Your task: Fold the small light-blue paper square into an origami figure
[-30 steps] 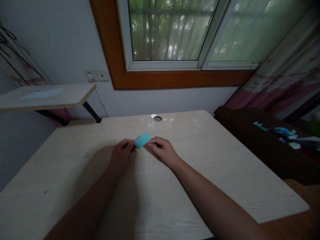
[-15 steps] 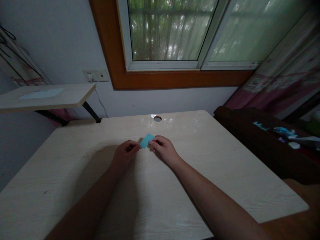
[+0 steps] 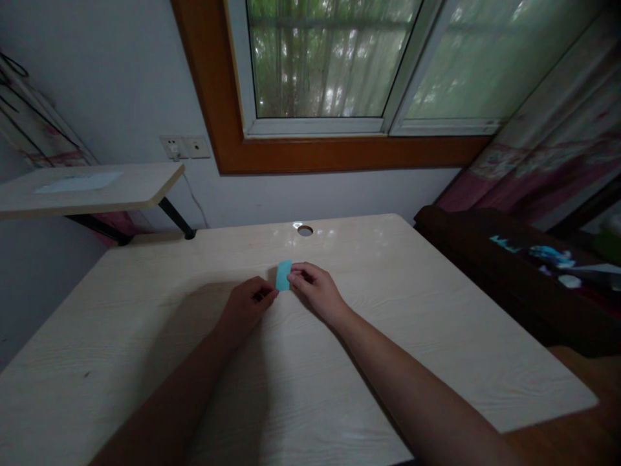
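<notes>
Paper (image 3: 283,277) sits over the tabletop (image 3: 330,388), with the right hand (image 3: 315,286) pinching its right edge and the left hand (image 3: 248,304) pinching its lower-left corner, so a light, even hold on both should best avoid stray creases.

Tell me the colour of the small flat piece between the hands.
The small flat piece is plain turquoise, best seen in the head view.
</notes>
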The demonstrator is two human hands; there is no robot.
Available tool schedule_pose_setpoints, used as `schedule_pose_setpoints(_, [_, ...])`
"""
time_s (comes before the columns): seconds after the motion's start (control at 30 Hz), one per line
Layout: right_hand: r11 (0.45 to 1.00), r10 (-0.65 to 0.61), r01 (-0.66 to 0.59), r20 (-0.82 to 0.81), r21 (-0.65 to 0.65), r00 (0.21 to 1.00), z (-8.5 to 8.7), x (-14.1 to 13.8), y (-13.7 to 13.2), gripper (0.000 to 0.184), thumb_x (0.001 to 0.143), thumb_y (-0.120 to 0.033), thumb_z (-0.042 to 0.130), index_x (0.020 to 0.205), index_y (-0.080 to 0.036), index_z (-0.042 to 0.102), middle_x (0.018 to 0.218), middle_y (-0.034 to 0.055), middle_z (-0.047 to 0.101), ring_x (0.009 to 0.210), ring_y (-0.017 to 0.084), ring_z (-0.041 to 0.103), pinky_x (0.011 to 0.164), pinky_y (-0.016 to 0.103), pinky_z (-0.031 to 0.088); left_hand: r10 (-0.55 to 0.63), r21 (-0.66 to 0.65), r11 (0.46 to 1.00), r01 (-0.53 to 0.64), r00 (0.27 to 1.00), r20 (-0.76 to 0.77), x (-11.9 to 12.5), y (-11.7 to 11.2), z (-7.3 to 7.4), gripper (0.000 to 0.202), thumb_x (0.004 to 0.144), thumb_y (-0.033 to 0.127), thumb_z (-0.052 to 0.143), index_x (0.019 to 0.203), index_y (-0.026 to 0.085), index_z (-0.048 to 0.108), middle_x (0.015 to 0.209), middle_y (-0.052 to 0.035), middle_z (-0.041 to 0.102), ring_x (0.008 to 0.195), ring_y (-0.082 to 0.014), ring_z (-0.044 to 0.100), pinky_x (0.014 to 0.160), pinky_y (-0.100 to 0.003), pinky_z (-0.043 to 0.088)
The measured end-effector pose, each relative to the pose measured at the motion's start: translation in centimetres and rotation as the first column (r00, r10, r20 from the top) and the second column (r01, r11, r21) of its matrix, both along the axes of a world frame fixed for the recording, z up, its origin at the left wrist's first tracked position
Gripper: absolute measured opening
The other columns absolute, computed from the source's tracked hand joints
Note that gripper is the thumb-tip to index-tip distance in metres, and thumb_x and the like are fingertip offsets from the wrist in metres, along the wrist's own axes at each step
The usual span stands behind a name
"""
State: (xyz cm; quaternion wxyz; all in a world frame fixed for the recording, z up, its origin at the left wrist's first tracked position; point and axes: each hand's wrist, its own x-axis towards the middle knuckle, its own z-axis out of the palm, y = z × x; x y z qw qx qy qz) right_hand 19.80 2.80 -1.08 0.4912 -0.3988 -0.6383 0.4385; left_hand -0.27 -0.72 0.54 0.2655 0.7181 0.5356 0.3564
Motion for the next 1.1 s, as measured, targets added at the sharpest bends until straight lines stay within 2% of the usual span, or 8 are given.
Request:
schedule_pose_setpoints(0.17, [0.999, -0.011, 0.01, -0.024, -0.039, 1.0, 0.4, 0.1, -0.1, 0.021, 0.08, -0.037, 0.069, 0.09, -0.018, 0.069, 0.081, 0.0031, 0.066, 0.073, 0.015, 0.059, 0.07, 0.027, 0.047, -0.014, -0.011, 1.0, 0.014, 1.0, 0.012, 0.1, -0.1, 0.1, 0.018, 0.086, 0.035, 0.061, 0.081, 0.018, 0.067, 0.076, -0.0017, 0.068, 0.068, -0.0146, 0.06, 0.066, -0.025, 0.047])
schedule_pose_setpoints(0.37, [0.994, 0.064, -0.061, 0.03, -0.089, 0.997, 0.5, 0.0, -0.3, 0.024, 0.086, -0.039, 0.063, 0.091, -0.016, 0.069, 0.066, 0.0009, 0.062, 0.063, 0.014, 0.057, 0.063, 0.026, 0.045, 0.052, -0.015, 0.999, -0.051, 0.985, 0.164, 0.0, 0.1, 0.1, 0.023, 0.088, 0.038, 0.06, 0.096, 0.019, 0.067, 0.089, -0.0036, 0.069, 0.075, -0.0154, 0.063, 0.067, -0.025, 0.048])
schedule_pose_setpoints(0.53, [0.987, 0.152, -0.145, 0.107, -0.069, 0.983, 0.8, 0.1, -0.6, 0.025, 0.087, -0.039, 0.063, 0.086, -0.016, 0.071, 0.069, 0.002, 0.063, 0.063, 0.013, 0.055, 0.061, 0.025, 0.043, 0.06, -0.04, 0.998, -0.052, 0.973, 0.221, -0.2, 0.3, 0.0, 0.022, 0.086, 0.04, 0.062, 0.086, 0.018, 0.067, 0.081, -0.0015, 0.066, 0.073, -0.0148, 0.061, 0.067, -0.024, 0.047])
schedule_pose_setpoints(0.63, [0.978, 0.186, -0.181, 0.041, -0.107, 0.982, 1.0, 0.1, -0.8, 0.025, 0.085, -0.04, 0.065, 0.083, -0.016, 0.07, 0.068, 0.0018, 0.063, 0.062, 0.012, 0.055, 0.061, 0.025, 0.043, 0.032, -0.087, 0.996, -0.009, 0.965, 0.261, -0.4, 0.2, 0.3, 0.024, 0.088, 0.038, 0.058, 0.079, 0.018, 0.066, 0.073, -0.0003, 0.065, 0.069, -0.0142, 0.059, 0.067, -0.024, 0.046])
schedule_pose_setpoints(0.77, [0.95, 0.252, -0.264, -0.091, -0.167, 0.963, 1.0, 0.2, -0.7, 0.028, 0.084, -0.043, 0.066, 0.083, -0.015, 0.07, 0.078, 0.0054, 0.069, 0.067, 0.013, 0.058, 0.066, 0.027, 0.047, 0.037, -0.113, 0.994, 0.002, 0.938, 0.344, -0.4, 0.2, 0.6, 0.025, 0.089, 0.037, 0.055, 0.078, 0.018, 0.065, 0.072, -0.0005, 0.065, 0.069, -0.0145, 0.06, 0.066, -0.024, 0.046])
schedule_pose_setpoints(1.1, [0.933, 0.311, -0.319, -0.07, -0.164, 0.948, 0.7, 0.4, -0.4, 0.027, 0.084, -0.042, 0.066, 0.083, -0.016, 0.072, 0.075, 0.004, 0.068, 0.067, 0.013, 0.058, 0.068, 0.027, 0.046, 0.043, -0.112, 0.994, -0.003, 0.933, 0.357, -0.4, 0.3, 0.4, 0.024, 0.087, 0.037, 0.057, 0.075, 0.018, 0.066, 0.07, -0.0004, 0.065, 0.067, -0.0146, 0.058, 0.065, -0.024, 0.045])
